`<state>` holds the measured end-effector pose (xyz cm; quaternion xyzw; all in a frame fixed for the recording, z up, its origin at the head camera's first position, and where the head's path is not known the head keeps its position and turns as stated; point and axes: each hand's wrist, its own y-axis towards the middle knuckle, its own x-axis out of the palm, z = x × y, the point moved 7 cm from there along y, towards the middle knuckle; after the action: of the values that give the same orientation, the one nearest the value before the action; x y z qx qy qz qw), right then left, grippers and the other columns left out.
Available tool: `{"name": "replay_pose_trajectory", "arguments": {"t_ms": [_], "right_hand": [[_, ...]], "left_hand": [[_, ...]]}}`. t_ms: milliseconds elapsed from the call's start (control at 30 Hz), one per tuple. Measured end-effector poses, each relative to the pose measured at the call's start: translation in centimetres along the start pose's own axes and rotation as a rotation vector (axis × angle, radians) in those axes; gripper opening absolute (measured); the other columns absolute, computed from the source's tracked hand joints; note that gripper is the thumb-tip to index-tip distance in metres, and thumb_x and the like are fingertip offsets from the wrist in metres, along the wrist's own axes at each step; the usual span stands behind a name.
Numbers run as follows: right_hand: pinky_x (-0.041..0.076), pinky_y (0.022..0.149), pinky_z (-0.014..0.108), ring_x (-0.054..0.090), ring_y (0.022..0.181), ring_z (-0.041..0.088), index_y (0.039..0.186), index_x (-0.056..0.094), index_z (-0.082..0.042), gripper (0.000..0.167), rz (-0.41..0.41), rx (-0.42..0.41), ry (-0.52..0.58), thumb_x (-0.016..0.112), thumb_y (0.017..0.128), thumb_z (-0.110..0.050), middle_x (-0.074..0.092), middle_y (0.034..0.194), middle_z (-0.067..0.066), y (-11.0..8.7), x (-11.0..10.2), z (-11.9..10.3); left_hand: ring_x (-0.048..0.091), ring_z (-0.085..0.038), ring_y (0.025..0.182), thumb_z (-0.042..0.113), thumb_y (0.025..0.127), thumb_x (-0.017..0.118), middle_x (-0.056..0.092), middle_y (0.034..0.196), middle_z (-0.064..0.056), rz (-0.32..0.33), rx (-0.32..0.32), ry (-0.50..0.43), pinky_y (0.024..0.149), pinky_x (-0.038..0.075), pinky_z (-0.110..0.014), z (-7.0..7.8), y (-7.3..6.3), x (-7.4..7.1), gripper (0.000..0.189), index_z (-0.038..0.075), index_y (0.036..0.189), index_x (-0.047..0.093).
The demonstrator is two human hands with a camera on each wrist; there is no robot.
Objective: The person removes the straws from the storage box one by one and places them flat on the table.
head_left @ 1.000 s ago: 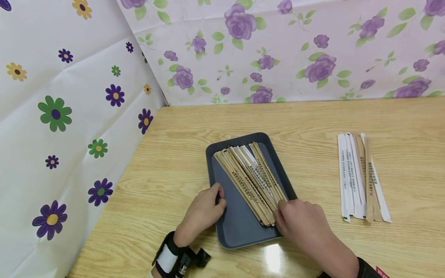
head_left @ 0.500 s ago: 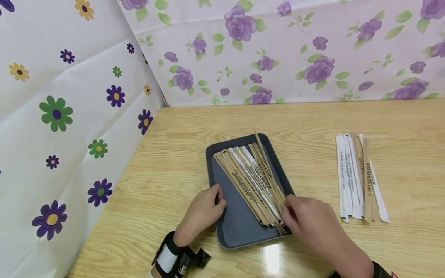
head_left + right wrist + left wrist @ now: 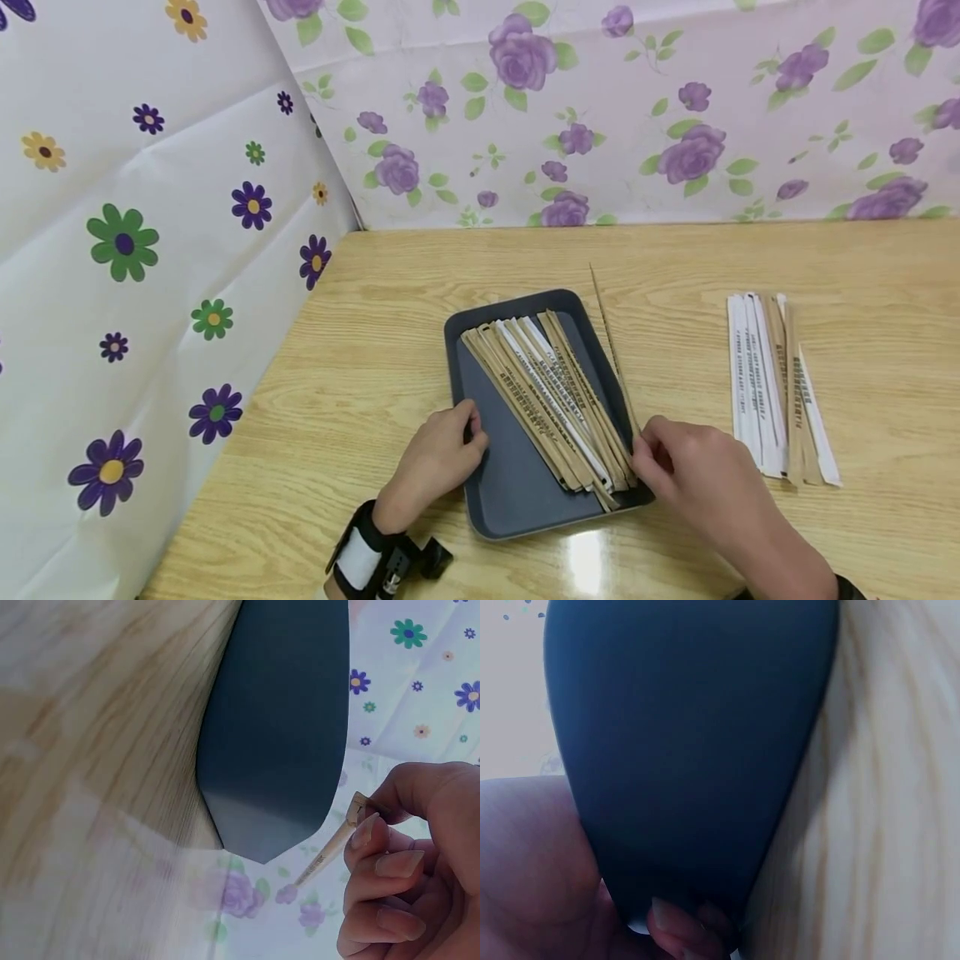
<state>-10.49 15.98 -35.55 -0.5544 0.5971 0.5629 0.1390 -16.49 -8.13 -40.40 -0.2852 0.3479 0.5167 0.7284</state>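
Observation:
A dark grey tray (image 3: 517, 508) lies at a slant on the wooden table, with brown and white paper-wrapped straws (image 3: 536, 400) lying side by side in it. My left hand (image 3: 442, 450) grips the tray's left side, thumb over the rim; its curled fingertips show at the tray wall in the left wrist view. Just past the tray's right edge, my right hand (image 3: 705, 471) pinches one brown paper-wrapped straw (image 3: 617, 358) near its close end. The thumb and index finger hold that straw (image 3: 330, 851) in the right wrist view, the other fingers curled in.
To the right on the table (image 3: 360, 333) lies a second group of white and brown wrapped straws (image 3: 761, 383). Flower-patterned sheets stand behind the table (image 3: 637, 125) and along its left side (image 3: 172, 275). A strapped camera (image 3: 435, 557) sits at the left wrist.
My right hand has drawn one brown straw up from the tray's right side and carried it rightward past the rim. The left hand stays in place on the tray.

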Motion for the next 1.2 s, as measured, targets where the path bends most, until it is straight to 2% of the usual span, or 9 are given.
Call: {"name": "replay_pose_trajectory", "arguments": {"t_ms": [333,767,1033,1100,1200], "right_hand": [[0.029,0.042,0.018,0.03,0.047,-0.006,0.063,0.054,-0.02,0.023,0.025,0.033,0.005,0.064,0.07,-0.001,0.038,0.053,-0.02,-0.4,-0.9,1.2],[0.03,0.043,0.019,0.031,0.047,-0.004,0.063,0.057,-0.019,0.022,0.032,0.09,-0.059,0.067,0.07,-0.001,0.04,0.052,-0.018,-1.5,-1.8,3.8],[0.029,0.042,0.022,0.031,0.046,-0.001,0.063,0.057,-0.018,0.02,0.005,0.157,-0.078,0.066,0.074,-0.004,0.04,0.052,-0.016,-2.3,-2.6,5.8],[0.028,0.042,0.022,0.031,0.046,0.0,0.063,0.056,-0.018,0.02,-0.016,0.181,-0.092,0.065,0.075,-0.005,0.039,0.051,-0.015,-2.5,-2.8,6.4],[0.025,0.042,0.023,0.029,0.045,0.002,0.063,0.054,-0.017,0.022,-0.053,0.226,-0.105,0.063,0.079,-0.006,0.037,0.051,-0.014,-2.8,-3.1,7.7]], "left_hand": [[0.038,-0.012,0.048,0.005,0.091,0.053,0.041,0.06,0.0,0.007,0.0,0.005,0.049,0.03,-0.025,0.0,0.0,0.0,0.012,0.009,0.081,0.05],[0.037,-0.012,0.048,0.005,0.091,0.053,0.04,0.059,0.001,0.005,0.004,0.004,0.049,0.029,-0.024,0.1,0.0,-0.1,0.011,0.009,0.081,0.05],[0.031,-0.012,0.048,0.004,0.09,0.052,0.031,0.059,0.001,0.029,0.013,0.009,0.051,0.025,-0.024,0.2,0.0,-0.3,0.021,0.009,0.073,0.041],[0.031,-0.012,0.048,0.004,0.09,0.051,0.031,0.059,0.001,0.026,0.006,-0.001,0.05,0.025,-0.024,0.1,-0.1,-0.3,0.019,0.008,0.075,0.04],[0.033,-0.013,0.045,0.005,0.092,0.05,0.033,0.057,0.001,0.012,-0.013,-0.028,0.047,0.026,-0.025,0.0,-0.1,-0.2,0.008,0.007,0.088,0.042]]}}
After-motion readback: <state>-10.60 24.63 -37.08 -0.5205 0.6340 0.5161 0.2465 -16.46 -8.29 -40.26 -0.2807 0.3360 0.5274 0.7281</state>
